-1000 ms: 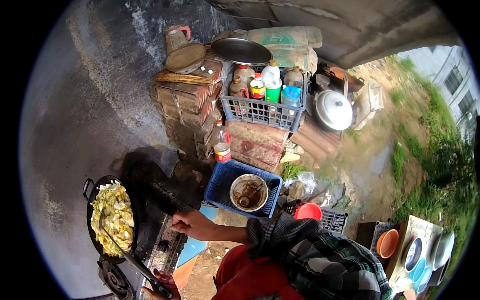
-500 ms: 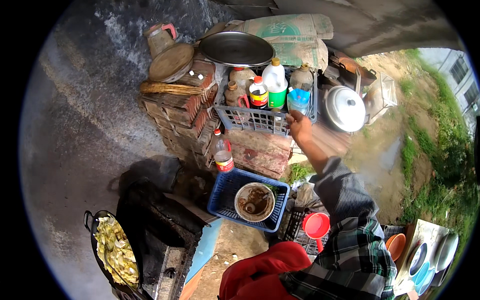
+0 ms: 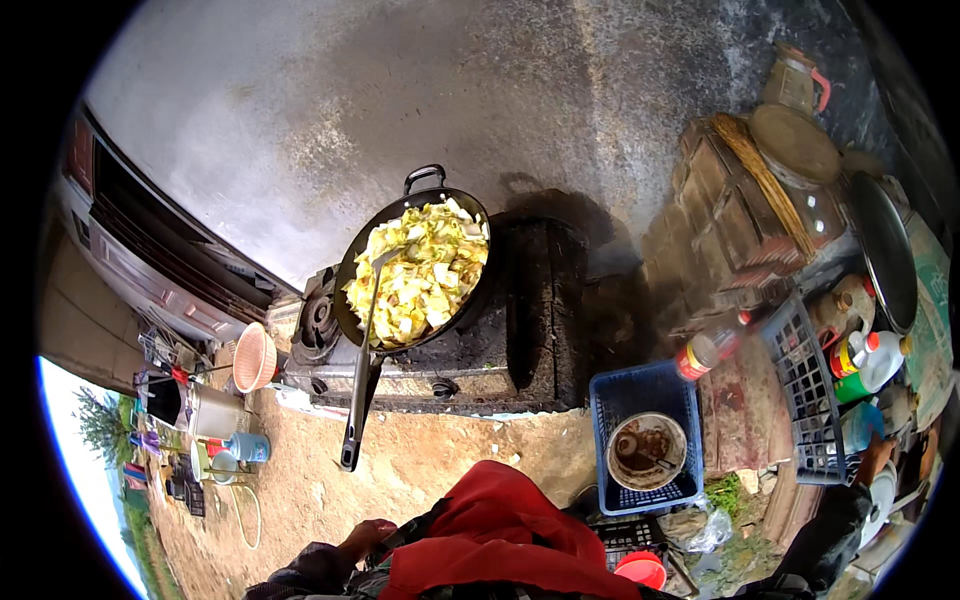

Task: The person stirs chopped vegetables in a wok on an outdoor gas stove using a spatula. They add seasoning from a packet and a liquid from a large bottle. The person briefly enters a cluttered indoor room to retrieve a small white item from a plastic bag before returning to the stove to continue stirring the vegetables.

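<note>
A black pan (image 3: 365, 290) of chopped pale cabbage (image 3: 420, 275) sits on the sooty stove (image 3: 530, 370), a long-handled spatula (image 3: 357, 410) resting in it. Down at the lower edge, my left hand (image 3: 368, 535) is away from the spatula handle, fingers curled beside the red clothing; whatever they hold is hidden. Far right, my right hand (image 3: 876, 450) has its fingers bent at a translucent blue container (image 3: 858, 428) in the grey crate (image 3: 808, 390), which holds several bottles (image 3: 880, 360); the exact grip is too small to make out.
A blue basket (image 3: 610, 420) with a dirty bucket (image 3: 672, 435) stands right of the stove, near a red dipper (image 3: 640, 568) and stacked bricks (image 3: 735, 240) topped by a brown lid (image 3: 795, 135). Left are a pink basket (image 3: 255, 360), several buckets (image 3: 215, 410) and a hose (image 3: 250, 530).
My view has swung left onto the pan and stove. My left hand has left the spatula handle it was on a second ago. My right hand has moved out to the crate of bottles.
</note>
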`<action>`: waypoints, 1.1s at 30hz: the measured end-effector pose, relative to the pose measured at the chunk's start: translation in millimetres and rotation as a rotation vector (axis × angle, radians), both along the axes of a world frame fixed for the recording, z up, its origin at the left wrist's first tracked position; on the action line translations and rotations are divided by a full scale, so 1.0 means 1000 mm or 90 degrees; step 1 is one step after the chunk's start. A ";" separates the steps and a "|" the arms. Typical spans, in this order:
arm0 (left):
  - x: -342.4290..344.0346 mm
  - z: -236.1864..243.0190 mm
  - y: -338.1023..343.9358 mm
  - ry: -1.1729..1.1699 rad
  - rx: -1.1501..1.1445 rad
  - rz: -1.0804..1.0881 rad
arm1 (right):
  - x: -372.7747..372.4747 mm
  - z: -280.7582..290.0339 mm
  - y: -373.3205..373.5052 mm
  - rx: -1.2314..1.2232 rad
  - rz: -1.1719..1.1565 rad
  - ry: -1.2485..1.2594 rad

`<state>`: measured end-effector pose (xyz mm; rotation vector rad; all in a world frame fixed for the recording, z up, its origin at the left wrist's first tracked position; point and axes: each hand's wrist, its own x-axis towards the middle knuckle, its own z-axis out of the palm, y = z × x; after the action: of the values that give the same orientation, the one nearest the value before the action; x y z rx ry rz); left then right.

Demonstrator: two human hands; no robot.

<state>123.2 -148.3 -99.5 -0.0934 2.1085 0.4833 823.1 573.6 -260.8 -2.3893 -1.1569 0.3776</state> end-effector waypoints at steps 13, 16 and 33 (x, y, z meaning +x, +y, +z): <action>0.002 0.061 0.089 -0.116 0.051 -0.443 | -0.090 0.106 -0.053 0.280 0.190 -0.229; 0.035 0.116 0.146 -0.114 0.124 -0.330 | -0.128 0.194 -0.076 0.376 0.283 -0.163; 0.036 0.253 0.311 0.044 0.797 -0.617 | -0.451 0.479 -0.267 0.366 0.956 0.630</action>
<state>158.8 162.9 153.7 1.5548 1.3195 1.0558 372.5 306.8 218.2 -0.3073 -1.8459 1.2226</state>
